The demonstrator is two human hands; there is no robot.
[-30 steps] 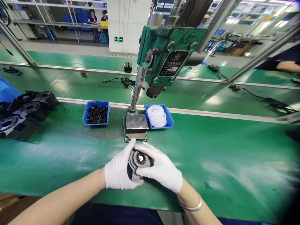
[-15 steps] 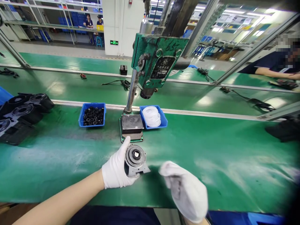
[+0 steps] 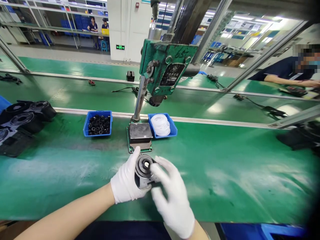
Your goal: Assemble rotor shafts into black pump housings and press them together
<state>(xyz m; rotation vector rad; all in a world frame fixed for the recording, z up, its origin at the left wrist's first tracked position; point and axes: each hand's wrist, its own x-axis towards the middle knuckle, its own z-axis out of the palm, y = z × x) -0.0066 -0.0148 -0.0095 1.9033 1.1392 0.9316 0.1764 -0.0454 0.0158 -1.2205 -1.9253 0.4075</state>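
My left hand (image 3: 128, 180), in a white glove, grips a round dark part (image 3: 143, 170) by its left side, thumb up. The part has a stepped, ringed face, a small bright centre and a flat grey bracket along its lower edge; its exact kind is unclear. At its right side is my right hand (image 3: 172, 196), also white-gloved, with fingers apart and slightly blurred. Its fingertips overlap the part's right edge, and I cannot tell whether they touch. Just beyond the part stands the metal base block (image 3: 140, 132) of a green hand press (image 3: 170, 66).
A blue bin (image 3: 97, 134) of small black rings lies left of the press, another blue bin (image 3: 172, 130) of white rings right of it. Black housings (image 3: 22, 123) are stacked at far left. Beyond the rail are cables (image 3: 135, 90); a co-worker (image 3: 280, 75) sits at right.
My right hand has swung left and up to the part, its fingers now spread. The left hand keeps its grip on the part, nearly still.
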